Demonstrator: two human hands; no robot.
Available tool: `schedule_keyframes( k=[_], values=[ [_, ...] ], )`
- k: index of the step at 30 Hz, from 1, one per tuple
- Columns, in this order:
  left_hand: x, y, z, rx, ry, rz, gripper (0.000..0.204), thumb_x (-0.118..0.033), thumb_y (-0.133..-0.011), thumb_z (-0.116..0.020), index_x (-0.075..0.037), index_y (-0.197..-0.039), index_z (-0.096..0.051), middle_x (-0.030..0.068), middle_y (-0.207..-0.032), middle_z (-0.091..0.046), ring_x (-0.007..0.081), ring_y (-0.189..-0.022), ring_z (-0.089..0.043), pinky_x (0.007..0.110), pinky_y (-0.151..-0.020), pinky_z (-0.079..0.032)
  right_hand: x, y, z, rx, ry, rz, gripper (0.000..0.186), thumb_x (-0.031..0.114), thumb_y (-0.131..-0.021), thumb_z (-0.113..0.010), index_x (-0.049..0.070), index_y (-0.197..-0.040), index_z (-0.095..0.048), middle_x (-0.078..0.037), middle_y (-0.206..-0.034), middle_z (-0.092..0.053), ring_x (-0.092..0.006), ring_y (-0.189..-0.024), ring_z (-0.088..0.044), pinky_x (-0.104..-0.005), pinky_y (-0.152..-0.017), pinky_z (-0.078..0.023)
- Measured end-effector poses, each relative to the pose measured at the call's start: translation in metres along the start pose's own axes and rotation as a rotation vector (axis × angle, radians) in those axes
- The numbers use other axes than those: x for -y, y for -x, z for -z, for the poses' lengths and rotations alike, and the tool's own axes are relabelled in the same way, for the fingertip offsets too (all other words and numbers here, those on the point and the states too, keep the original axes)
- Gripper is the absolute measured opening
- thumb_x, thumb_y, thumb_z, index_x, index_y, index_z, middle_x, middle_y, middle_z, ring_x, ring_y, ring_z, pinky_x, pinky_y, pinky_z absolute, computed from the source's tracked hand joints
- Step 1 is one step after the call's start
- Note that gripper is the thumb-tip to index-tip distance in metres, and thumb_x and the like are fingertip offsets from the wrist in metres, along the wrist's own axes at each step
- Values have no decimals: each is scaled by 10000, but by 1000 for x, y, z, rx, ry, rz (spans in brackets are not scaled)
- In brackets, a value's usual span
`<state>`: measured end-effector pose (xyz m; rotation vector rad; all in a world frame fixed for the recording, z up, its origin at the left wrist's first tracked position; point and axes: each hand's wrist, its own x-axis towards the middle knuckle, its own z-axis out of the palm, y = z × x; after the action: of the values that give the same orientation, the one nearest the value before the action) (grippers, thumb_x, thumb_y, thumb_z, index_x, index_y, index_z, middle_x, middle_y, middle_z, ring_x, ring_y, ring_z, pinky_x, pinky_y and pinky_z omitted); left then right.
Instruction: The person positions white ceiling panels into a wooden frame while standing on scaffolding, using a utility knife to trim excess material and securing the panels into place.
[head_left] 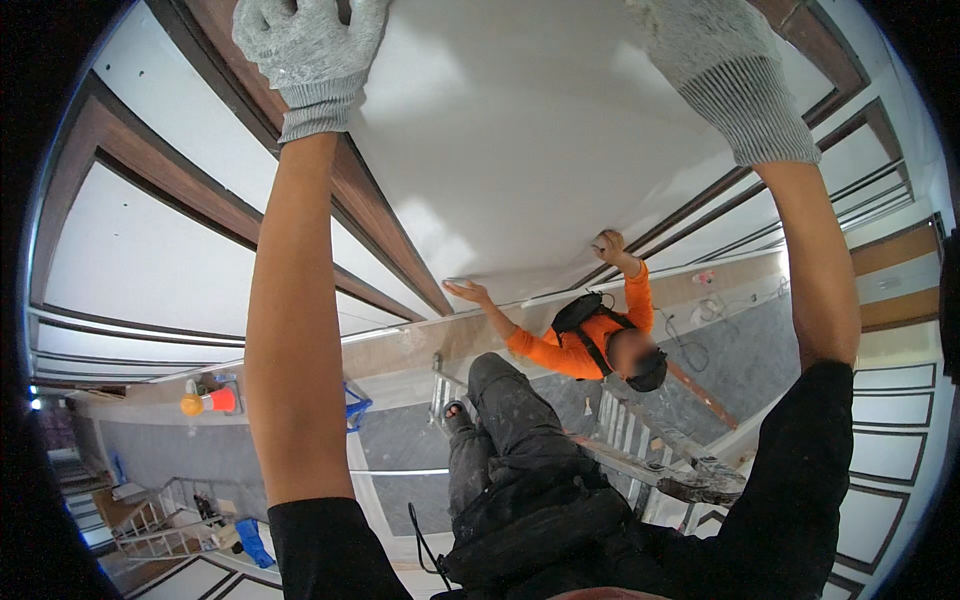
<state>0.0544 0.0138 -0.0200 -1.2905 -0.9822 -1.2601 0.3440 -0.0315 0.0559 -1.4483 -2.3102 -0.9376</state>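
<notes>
Both my arms reach up along a large white panel [510, 150] framed by dark brown trim. My left hand [315, 55], in a grey knit glove, rests at the panel's left edge by the brown trim [375, 215]. Its fingers look apart, with the tips cut off by the upper edge. Farther right, my right hand [715, 50], gloved alike, lies over the panel's right side; its fingers are out of view. Lower down, a co-worker in an orange top [560, 355] puts a bare left-side hand [467, 291] and another hand [608, 245] against the panel's bottom part.
Below me stands a paint-spattered stepladder [700, 480], next to my legs [510, 410]. An orange and yellow object [212, 402] and a blue stand [355, 408] are on the grey floor. At lower left is a metal frame [165, 525]. A cable [685, 345] lies beyond the co-worker.
</notes>
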Motion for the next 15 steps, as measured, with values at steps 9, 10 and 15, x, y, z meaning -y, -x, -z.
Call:
schedule_keyframes(
  k=[9, 10, 15],
  values=[
    [-7, 0, -12, -23, 41, -5, 494, -303, -854, -790, -103, -1277, -630, 157, -1271, -570, 390, -1244, -496, 528, -1097, -368, -21, 29, 19, -29, -32, -24, 362, 364, -1075, -497, 42, -1205, -599, -149, -957, -669, -309, -866, -688, -440, -760, -542],
    [-7, 3, -20, -11, 80, -18, 477, -342, -858, -787, -123, -1260, -654, 137, -1251, -582, 368, -1235, -497, 528, -1096, -356, -26, 38, 19, -36, -36, -32, 335, 362, -1067, -530, 51, -1165, -611, -120, -910, -666, -275, -808, -686, -411, -711, -542],
    [29, 8, -16, -28, 54, -81, 446, -411, -866, -779, -160, -1226, -704, 91, -1194, -622, 316, -1202, -514, 521, -1083, -342, -61, 72, -34, -60, -195, -127, 593, 451, -998, -617, 83, -1455, -529, -214, -1255, -671, -353, -1140, -670, -445, -984, -533]
  ],
)
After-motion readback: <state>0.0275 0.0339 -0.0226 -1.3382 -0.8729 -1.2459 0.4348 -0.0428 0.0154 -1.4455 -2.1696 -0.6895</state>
